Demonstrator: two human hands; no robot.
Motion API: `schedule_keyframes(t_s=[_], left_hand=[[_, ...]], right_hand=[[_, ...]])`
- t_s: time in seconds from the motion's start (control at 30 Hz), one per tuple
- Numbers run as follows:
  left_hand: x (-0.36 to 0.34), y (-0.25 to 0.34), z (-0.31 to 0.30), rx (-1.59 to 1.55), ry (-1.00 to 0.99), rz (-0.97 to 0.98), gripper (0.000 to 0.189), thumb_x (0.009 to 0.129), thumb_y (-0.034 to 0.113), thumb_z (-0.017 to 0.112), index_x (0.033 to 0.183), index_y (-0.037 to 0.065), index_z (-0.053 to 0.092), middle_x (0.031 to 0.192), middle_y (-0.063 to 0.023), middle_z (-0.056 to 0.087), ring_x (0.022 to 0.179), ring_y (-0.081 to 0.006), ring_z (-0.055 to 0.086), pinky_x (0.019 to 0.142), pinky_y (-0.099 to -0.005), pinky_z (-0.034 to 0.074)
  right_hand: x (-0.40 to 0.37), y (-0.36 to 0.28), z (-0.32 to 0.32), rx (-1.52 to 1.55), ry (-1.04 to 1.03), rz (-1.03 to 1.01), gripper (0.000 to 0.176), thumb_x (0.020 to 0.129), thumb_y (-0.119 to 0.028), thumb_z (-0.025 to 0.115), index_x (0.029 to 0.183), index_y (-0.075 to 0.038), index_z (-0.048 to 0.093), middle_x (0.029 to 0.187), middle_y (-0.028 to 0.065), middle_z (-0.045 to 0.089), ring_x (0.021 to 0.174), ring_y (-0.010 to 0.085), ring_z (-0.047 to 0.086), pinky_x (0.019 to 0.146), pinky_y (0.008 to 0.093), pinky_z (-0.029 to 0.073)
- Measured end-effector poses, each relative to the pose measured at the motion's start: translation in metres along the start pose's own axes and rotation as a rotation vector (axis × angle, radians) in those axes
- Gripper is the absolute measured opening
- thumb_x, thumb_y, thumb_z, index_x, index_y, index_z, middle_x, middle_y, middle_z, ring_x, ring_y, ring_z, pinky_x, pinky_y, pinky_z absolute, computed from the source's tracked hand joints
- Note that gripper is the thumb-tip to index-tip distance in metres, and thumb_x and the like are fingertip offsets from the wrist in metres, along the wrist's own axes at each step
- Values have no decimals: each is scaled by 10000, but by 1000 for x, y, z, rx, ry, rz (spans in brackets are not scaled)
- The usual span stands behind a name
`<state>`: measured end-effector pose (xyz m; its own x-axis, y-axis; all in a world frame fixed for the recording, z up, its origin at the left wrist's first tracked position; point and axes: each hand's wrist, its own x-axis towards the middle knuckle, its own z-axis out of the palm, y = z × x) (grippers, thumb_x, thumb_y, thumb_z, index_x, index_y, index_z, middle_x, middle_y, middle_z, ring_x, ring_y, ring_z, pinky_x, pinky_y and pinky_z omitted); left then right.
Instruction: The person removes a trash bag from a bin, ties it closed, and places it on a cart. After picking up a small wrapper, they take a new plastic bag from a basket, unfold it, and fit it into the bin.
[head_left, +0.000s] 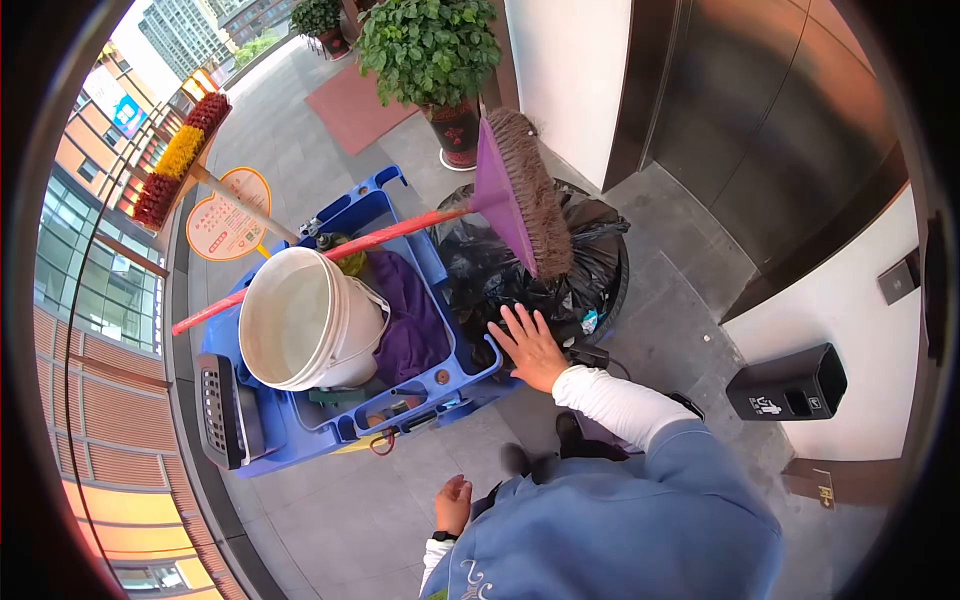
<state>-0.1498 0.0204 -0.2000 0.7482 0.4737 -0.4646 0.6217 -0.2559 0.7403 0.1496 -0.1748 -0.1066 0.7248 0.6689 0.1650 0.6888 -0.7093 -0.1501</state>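
My right hand (530, 350) is stretched out, fingers spread, over the near corner of the blue cleaning cart (480, 385). Its fingertips overlap the edge of a black garbage bag (590, 225) lining a round bin. Low by my body, my left hand (453, 503) has its fingers curled in, with nothing showing in them. A white bucket (290, 320) stands on the cart beside a purple cloth (410, 320). Across the cart lies a broom with a red handle (385, 235) and a purple head (505, 190), its bristles over the bag.
A red-and-yellow brush (180, 160) and an orange-and-white round sign (230, 215) stick up beyond the cart. A potted plant (430, 55) stands behind the bag. To the right are dark metal doors (740, 110) and a black wall bin (790, 385).
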Motion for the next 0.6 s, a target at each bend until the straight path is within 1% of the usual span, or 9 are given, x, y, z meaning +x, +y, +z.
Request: schedule_keyframes(t_s=[0.07,0.1,0.13,0.2,0.3,0.33,0.4,0.47,0.6], left_hand=[[-13,-14,4,-10,41,-78,331,835,181,620,1098,-19,594,982,-158,655,854,-212,640,739,-305,501],[-21,-24,8,-38,66,-133,332,837,179,618,1103,-19,591,987,-159,653,854,-212,640,739,-305,502],[-27,-26,12,-68,91,-188,333,838,177,617,1107,-19,589,993,-160,652,854,-212,639,739,-304,503],[-42,-30,18,-107,115,-321,344,844,164,611,1127,-26,572,987,-165,649,854,-204,636,736,-303,504],[-63,-54,36,-230,198,-413,347,840,144,615,1127,-42,563,937,-154,655,809,-185,635,709,-291,503],[-69,-42,41,-264,212,-463,348,836,144,620,1124,-43,564,933,-151,656,802,-181,635,705,-289,503],[-86,-17,46,-333,240,-559,351,829,142,632,1118,-47,566,925,-146,658,787,-174,634,698,-286,504],[-89,-34,51,-319,212,-554,364,823,150,646,1122,-40,565,928,-143,658,791,-170,633,701,-286,504],[-90,-74,61,-192,160,-550,369,820,171,660,1123,-22,572,932,-137,659,797,-165,629,712,-286,503]], right_hand=[[28,-3,12,-13,12,-70,877,683,-322,727,1409,-156,263,1451,169,211,1325,347,226,1050,508,207],[41,-1,35,-107,115,-95,695,799,-273,602,1404,-162,279,1450,158,224,1335,332,217,1057,508,193],[50,-1,34,-49,170,-92,591,843,-202,498,1395,-142,297,1431,152,277,1276,305,313,1030,469,249],[72,-3,52,26,244,-9,546,802,-158,514,1329,-106,385,1253,132,477,1088,275,477,904,394,391],[84,-4,96,124,89,-176,410,756,-118,531,1165,-80,532,976,83,575,888,238,549,735,338,466],[87,-3,110,74,-11,-274,278,741,-100,536,1008,-78,607,838,65,552,844,235,567,661,323,491],[84,-6,139,69,-96,-213,178,744,-119,541,863,-68,664,861,89,598,827,253,598,661,336,514],[91,-2,176,34,-119,-144,154,743,-123,543,781,-46,671,835,112,627,767,264,637,624,355,542],[112,3,198,224,-310,211,180,791,-99,518,812,-42,687,900,150,654,804,291,660,668,375,548]])
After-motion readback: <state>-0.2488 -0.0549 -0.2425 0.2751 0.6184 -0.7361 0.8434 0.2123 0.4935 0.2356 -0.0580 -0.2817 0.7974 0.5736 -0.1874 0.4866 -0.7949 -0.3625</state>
